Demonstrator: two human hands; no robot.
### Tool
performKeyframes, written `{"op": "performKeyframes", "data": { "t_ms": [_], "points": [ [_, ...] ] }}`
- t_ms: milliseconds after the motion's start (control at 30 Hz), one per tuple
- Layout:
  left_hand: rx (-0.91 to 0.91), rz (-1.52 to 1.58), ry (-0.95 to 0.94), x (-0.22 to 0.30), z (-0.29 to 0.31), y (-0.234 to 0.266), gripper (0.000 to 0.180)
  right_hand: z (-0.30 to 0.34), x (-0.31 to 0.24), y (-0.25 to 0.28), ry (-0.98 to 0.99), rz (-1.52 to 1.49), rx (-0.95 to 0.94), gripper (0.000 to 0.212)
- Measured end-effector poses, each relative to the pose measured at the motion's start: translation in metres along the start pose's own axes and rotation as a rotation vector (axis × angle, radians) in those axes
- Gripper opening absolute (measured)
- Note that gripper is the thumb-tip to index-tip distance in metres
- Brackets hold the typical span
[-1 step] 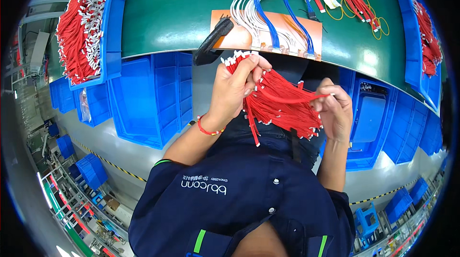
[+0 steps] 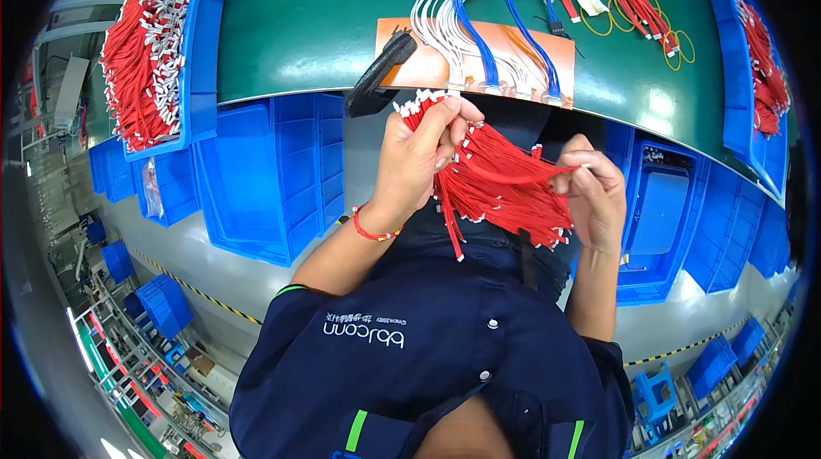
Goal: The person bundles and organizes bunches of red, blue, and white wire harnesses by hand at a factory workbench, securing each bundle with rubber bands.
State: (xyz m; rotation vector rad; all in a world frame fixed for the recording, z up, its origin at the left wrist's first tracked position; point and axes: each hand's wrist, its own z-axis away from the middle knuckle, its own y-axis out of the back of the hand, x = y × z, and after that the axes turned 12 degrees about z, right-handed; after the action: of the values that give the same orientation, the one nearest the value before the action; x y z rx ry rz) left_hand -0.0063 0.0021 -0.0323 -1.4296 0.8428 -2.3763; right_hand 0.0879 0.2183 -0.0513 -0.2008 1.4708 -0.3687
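Observation:
A thick bundle of short red cables with white connectors [image 2: 505,189] hangs over my lap, just in front of the table edge. My left hand [image 2: 428,138] is closed round the bundle near one end, and white connectors [image 2: 419,104] poke out above its fingers. My right hand [image 2: 592,189] pinches the far tip of one red cable [image 2: 534,174], which is stretched sideways from the bundle. The fingers partly cover that tip. Several other cable ends dangle loose below, close to the right hand.
On the green table [image 2: 316,14] lie an orange board [image 2: 428,65] with white and blue wires, a black object [image 2: 385,70], and more red cables [image 2: 633,1]. Blue bins of red cables stand left [image 2: 201,57] and right [image 2: 740,108]. Blue crates [image 2: 248,177] sit below the table.
My right hand has shifted very slightly to the left with the cable tip. My left hand and the bundle look the same.

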Motion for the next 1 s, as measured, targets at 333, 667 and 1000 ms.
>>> {"op": "performKeyframes", "data": {
  "t_ms": [333, 667, 1000],
  "points": [
    [0.034, -0.054, -0.067, 0.000, -0.001, -0.006, 0.029, -0.016, 0.002, -0.026, -0.044, 0.203, -0.050, 0.019],
    [-0.128, 0.030, 0.078, 0.016, -0.003, 0.004, 0.033, -0.033, 0.000, -0.033, -0.042, 0.359, 0.223, 0.021],
    [-0.078, 0.032, 0.166, 0.018, 0.013, 0.011, 0.038, -0.033, -0.003, -0.037, -0.091, 0.266, 0.252, 0.021]
  ]
}}
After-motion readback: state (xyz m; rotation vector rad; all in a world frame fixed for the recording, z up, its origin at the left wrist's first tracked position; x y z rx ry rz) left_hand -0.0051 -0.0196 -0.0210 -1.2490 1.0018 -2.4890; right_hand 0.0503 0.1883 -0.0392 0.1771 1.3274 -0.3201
